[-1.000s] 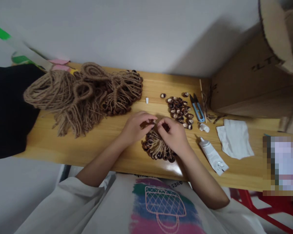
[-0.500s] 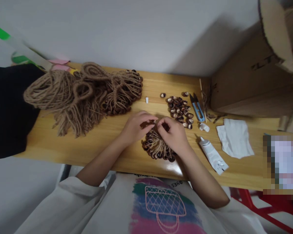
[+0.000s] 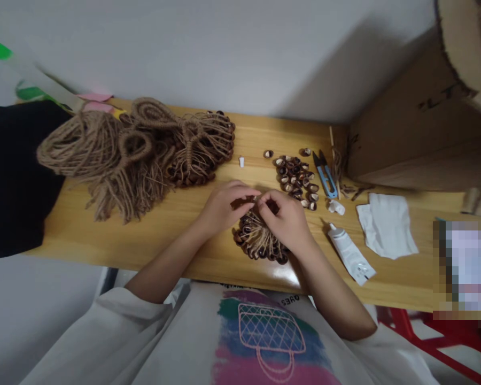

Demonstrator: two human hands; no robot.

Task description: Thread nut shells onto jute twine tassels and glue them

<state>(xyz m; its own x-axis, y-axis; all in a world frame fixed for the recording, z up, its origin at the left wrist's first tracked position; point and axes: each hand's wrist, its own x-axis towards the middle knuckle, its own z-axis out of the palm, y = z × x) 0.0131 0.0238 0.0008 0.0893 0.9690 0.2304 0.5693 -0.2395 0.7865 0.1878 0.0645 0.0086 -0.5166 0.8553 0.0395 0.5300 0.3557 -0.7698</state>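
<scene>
Close together above the front half of the table, my two hands meet at the fingertips. My left hand (image 3: 227, 207) pinches a small brown nut shell, mostly hidden by the fingers. Thumb and forefinger of my right hand (image 3: 285, 218) are pressed together beside it; what lies between them is too small to make out. Just below the fingers lies a bunch of thin twine cords (image 3: 260, 233) with dark nut shells at their ends. Its strands run up towards my fingertips, and my right hand covers part of it.
Loose nut shells (image 3: 294, 174), blue thread snips (image 3: 325, 175), a white glue tube (image 3: 349, 251) and white tissue (image 3: 388, 227) lie rightward. A small white cap (image 3: 241, 161) lies behind my hands. Twine bundles (image 3: 144, 144) fill the left; a cardboard box (image 3: 409, 128) stands at right.
My fingertips stay together over the twine bunch, with only a very slight shift. The view has tilted a little; nothing on the table has been moved.
</scene>
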